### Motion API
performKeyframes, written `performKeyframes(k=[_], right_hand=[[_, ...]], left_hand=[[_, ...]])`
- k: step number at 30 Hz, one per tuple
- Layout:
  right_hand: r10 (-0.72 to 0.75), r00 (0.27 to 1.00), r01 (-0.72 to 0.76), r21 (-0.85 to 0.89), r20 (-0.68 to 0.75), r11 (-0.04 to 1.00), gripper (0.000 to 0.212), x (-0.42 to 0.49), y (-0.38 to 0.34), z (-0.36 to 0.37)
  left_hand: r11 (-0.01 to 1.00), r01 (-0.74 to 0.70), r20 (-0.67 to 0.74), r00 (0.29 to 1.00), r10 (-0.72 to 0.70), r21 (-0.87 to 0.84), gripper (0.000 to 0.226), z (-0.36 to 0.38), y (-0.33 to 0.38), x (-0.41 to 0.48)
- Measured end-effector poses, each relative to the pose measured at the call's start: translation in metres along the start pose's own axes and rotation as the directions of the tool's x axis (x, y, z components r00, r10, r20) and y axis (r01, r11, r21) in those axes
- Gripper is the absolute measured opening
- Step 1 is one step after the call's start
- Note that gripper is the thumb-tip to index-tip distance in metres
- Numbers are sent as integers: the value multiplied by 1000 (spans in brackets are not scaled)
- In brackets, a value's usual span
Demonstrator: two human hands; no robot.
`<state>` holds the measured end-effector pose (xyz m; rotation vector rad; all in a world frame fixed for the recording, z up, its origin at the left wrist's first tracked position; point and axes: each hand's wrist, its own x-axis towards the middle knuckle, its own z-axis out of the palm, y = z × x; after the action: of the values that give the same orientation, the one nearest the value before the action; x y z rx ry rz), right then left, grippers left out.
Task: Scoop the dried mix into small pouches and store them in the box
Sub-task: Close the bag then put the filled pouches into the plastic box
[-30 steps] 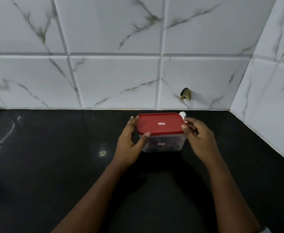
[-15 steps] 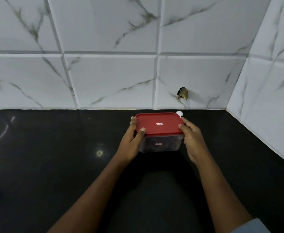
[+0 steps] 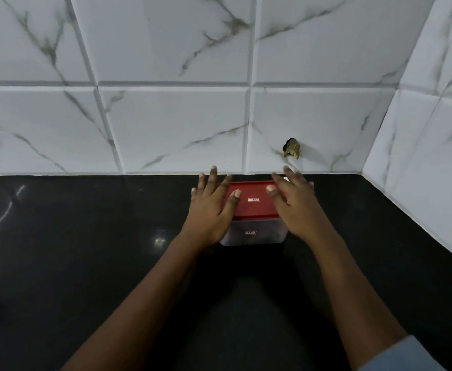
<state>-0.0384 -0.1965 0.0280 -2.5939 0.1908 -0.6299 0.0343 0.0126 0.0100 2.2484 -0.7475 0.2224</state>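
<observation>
A clear plastic box [image 3: 254, 234] with a red lid [image 3: 251, 207] stands on the black counter [image 3: 85, 263] close to the tiled wall. Dark contents show dimly through its side. My left hand [image 3: 210, 207] lies over the lid's left edge with fingers straight and spread, thumb on the lid. My right hand [image 3: 293, 204] is over the lid's right edge, fingers also straight, thumb tip on the lid. A small white thing [image 3: 285, 179] peeks out behind the box's far right corner, mostly hidden by my right fingers.
White marble-look tiles [image 3: 176, 129] rise behind the counter and a side wall [image 3: 428, 162] closes the right corner. A chipped hole [image 3: 291, 149] marks the tile above the box.
Both hands have let go of the box's sides and now lie flat with straight fingers over the lid. The box stands in the same place.
</observation>
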Motion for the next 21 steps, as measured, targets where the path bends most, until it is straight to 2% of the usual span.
performKeyframes(k=[2, 4, 8, 15, 21], right_hand=[[-39, 992, 52, -101, 121, 994, 59, 17, -3, -2], [-44, 972, 75, -130, 232, 989, 60, 30, -2, 0], [5, 927, 48, -132, 376, 990, 60, 38, -1, 4], [13, 898, 94, -221, 439, 971, 64, 33, -2, 5], [41, 888, 40, -165, 457, 985, 66, 34, -3, 5]], left_hand=[[990, -1, 76, 997, -10, 142, 65, 1, 9, 18], [970, 3, 157, 987, -42, 244, 68, 6, 15, 32], [950, 60, 282, 948, -151, 307, 72, 8, 19, 42], [935, 36, 338, 927, -164, 354, 75, 7, 18, 41], [939, 24, 414, 894, -174, 343, 78, 3, 15, 47]])
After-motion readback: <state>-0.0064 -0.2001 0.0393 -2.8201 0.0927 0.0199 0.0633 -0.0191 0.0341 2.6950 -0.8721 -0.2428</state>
